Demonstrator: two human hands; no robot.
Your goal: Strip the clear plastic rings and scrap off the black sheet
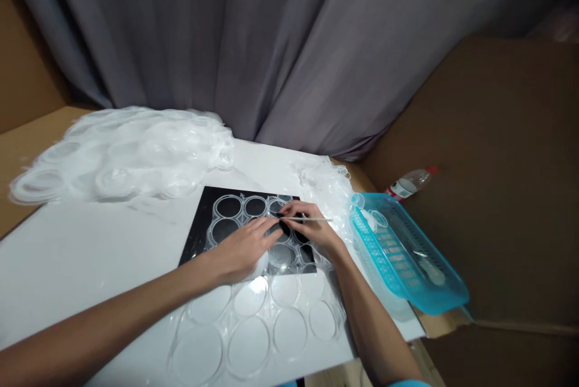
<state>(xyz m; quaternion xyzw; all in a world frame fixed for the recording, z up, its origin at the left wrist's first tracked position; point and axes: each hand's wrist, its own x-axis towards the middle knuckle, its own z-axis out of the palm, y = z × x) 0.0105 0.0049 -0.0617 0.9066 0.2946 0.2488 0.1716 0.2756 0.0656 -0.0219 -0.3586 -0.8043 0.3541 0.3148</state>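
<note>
A clear plastic sheet moulded with rows of round rings lies on the white table, its far part over a black square mat. My left hand rests on the sheet above the mat, fingers stretched out towards the right hand. Pinched in my right hand is a thin pale rod; its rear end sticks out to the right. The tip of the rod is hidden among the fingers, close to one of the rings and beside my left fingertips.
At the back left is a large heap of clear ring sheets. Clear plastic scraps lie beyond the mat to the right. A blue basket with pieces inside stands at the right edge, near a bottle with a red cap. Grey curtain hangs behind.
</note>
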